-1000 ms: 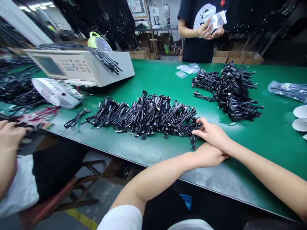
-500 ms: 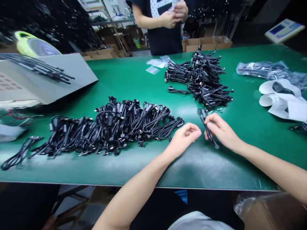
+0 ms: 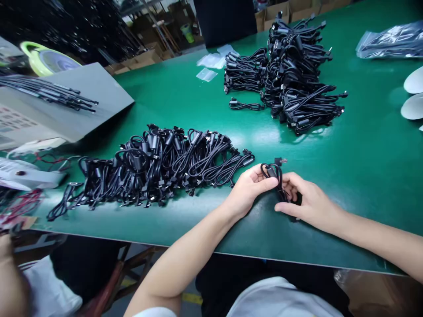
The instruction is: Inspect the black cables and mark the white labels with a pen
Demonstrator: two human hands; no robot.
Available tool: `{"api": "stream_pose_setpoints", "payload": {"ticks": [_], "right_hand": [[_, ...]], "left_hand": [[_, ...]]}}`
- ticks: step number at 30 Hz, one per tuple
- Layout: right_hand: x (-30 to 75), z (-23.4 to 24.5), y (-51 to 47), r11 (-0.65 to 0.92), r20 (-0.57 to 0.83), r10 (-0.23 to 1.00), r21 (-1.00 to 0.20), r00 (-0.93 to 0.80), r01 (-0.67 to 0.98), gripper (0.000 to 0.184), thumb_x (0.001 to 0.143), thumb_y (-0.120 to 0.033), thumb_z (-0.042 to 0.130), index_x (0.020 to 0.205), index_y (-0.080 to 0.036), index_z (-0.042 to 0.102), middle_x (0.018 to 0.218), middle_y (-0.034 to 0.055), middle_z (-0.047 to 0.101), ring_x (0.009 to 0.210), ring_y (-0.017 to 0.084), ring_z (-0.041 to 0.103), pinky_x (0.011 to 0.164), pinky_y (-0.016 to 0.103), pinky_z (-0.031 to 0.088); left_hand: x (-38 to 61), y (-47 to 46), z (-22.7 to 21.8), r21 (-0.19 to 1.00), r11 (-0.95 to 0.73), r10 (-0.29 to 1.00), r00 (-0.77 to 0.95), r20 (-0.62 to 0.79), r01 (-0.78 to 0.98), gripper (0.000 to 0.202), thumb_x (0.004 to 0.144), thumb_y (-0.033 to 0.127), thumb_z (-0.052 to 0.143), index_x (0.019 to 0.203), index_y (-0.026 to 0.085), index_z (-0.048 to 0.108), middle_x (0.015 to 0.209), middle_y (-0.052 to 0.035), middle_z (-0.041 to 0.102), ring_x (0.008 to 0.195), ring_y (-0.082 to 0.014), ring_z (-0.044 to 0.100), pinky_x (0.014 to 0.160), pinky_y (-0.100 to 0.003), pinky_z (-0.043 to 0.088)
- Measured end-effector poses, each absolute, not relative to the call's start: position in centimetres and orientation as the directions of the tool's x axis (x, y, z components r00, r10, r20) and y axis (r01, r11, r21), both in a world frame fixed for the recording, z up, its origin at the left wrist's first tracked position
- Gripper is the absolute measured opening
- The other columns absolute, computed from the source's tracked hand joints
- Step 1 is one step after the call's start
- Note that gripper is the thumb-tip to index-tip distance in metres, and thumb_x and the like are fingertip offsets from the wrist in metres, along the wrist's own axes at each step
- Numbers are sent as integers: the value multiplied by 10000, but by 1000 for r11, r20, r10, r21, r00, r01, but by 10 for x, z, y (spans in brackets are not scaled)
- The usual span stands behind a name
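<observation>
"A short black cable (image 3: pixel 272 176): that's what we're holding in the head view, isn't it?"

"Yes. We see it gathered into a loop over the green table mat (image 3: pixel 370 185), not far from the mat's near edge, with a small plug (image 3: pixel 280 161) sticking up above the loop."

"And how do our hands stand?"

"Both grasp it. Our left hand (image 3: pixel 246 191) curls its fingers (image 3: pixel 259 176) against the loop from one side, and our right hand (image 3: pixel 307 204) cups it from the other, so the cable sits between them."

"What lies around us?"

"Just beside our left hand ends a long row of bundled black cables (image 3: pixel 165 165). Farther up we see a taller heap of black cables (image 3: pixel 292 75), with one lone cable (image 3: pixel 246 105) next to it and small clear plastic bags (image 3: pixel 209 64) nearby. On the left, a grey benchtop instrument (image 3: pixel 66 99) carries more cables (image 3: pixel 49 92). At the upper right lies a plastic bag of cables (image 3: pixel 391 42)."
</observation>
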State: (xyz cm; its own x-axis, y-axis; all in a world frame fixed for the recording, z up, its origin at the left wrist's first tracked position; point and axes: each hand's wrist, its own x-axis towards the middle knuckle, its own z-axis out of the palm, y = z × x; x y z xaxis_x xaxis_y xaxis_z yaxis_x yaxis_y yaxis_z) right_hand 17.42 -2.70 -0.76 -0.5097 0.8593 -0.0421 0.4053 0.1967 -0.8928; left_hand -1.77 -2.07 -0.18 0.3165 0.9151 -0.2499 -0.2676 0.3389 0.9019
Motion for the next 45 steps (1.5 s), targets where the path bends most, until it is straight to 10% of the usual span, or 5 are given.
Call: {"api": "stream_pose_setpoints", "payload": {"ticks": [15,20,23,41,45], "right_hand": [[172,-5,-27,55,-108,813,-964,-572,260,210,905,-395,557,809,-211,586,695,-21,508,616,144,462,567,256,360],[171,-10,-30,149,-103,842,-899,-530,413,194,897,-357,578,777,-214,522,670,-36,527,608,143,480,573,262,337],[172,-9,-29,159,-147,803,-881,-578,446,201,892,-360,579,766,-212,528,660,-40,538,597,143,490,560,262,323],[174,3,-17,-92,-277,711,-948,-647,305,277,875,-428,607,755,-191,525,688,-32,444,629,128,404,577,267,309],[179,3,-9,-271,-329,636,-942,-698,197,305,899,-482,585,868,-178,584,620,-58,375,535,102,328,494,253,248]], "left_hand": [[-24,-18,1,899,352,876,431,-217,-262,293,849,409,707,1009,175,629,930,-29,611,808,-119,577,841,-290,473],[-24,-20,1,967,169,943,316,-102,-192,597,779,481,772,1266,255,510,1032,-26,562,815,-113,538,774,-243,470],[-24,-22,3,991,79,951,307,-41,-111,440,879,440,671,1267,263,562,1057,-33,543,799,-108,514,730,-223,461],[-24,-18,-4,975,163,942,318,-109,-149,401,897,399,657,1249,210,623,888,-17,600,715,-89,553,688,-210,496],[-24,-18,-7,965,160,951,294,-94,-209,444,911,381,645,1333,271,562,1100,-41,611,808,-98,594,759,-232,522]]}}
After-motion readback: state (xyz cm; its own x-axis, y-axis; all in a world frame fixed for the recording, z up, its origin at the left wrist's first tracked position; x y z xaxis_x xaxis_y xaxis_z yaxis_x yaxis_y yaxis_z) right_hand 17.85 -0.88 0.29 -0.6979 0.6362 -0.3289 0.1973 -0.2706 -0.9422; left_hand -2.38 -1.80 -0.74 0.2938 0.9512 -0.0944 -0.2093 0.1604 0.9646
